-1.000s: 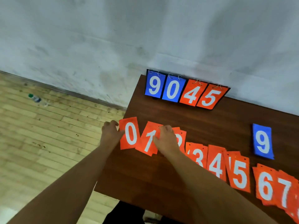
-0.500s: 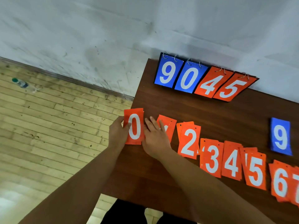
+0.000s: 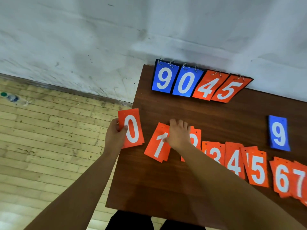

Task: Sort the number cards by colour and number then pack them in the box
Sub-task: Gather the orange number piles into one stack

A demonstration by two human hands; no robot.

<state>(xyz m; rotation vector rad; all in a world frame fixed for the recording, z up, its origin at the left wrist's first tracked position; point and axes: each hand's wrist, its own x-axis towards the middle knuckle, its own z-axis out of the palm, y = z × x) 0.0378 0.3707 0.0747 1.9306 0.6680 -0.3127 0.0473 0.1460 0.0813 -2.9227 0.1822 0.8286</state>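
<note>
A row of orange number cards runs along the brown table (image 3: 182,188). My left hand (image 3: 114,138) grips the orange 0 cards (image 3: 132,128) at the table's left edge, thumb on the front. My right hand (image 3: 178,135) lies across the orange 1 cards (image 3: 157,146) and the orange 2 cards (image 3: 195,136), hiding most of the 2. To the right lie the orange 3 (image 3: 214,153), 4 (image 3: 234,161), 5 (image 3: 257,170), 6 (image 3: 281,178) and 7 (image 3: 299,181) piles. A single blue 9 card (image 3: 279,133) lies behind them.
A ring-bound scoreboard (image 3: 199,83) showing blue 9, blue 0, orange 4, orange 5 leans at the table's back edge against the white wall. Wooden floor lies to the left, with a plastic bottle (image 3: 11,97) on it. No box is in view.
My left hand has drawn the 0 cards leftward, partly past the table edge. My right hand has shifted right, uncovering the 1 cards and covering the 2 cards.
</note>
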